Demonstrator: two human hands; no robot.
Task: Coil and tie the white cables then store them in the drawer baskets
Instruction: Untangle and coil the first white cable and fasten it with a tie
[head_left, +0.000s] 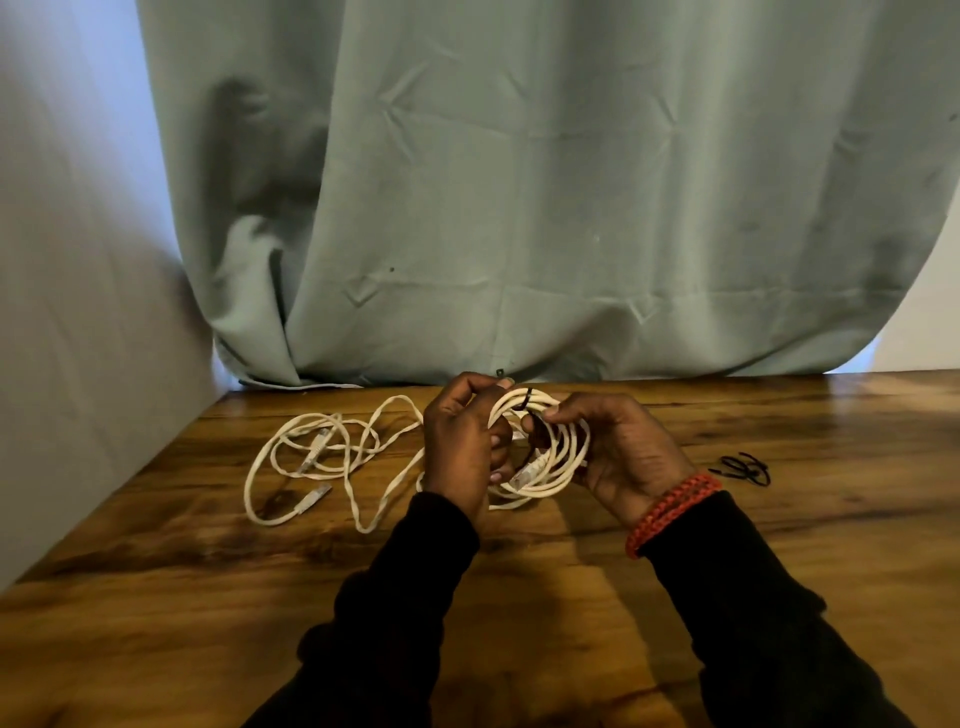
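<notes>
Above the wooden table, a coiled white cable is gripped by the left hand, while the right hand pinches a black tie on it. Left of the coil lies a loose white cable; right of it, spare black ties.

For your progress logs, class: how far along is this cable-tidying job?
Done: one white cable is wound into a coil. In hand: the left hand grips that coil while the right hand works a black tie round it. Left: the loose cable on the table, spare ties, storing; no drawer visible.
</notes>
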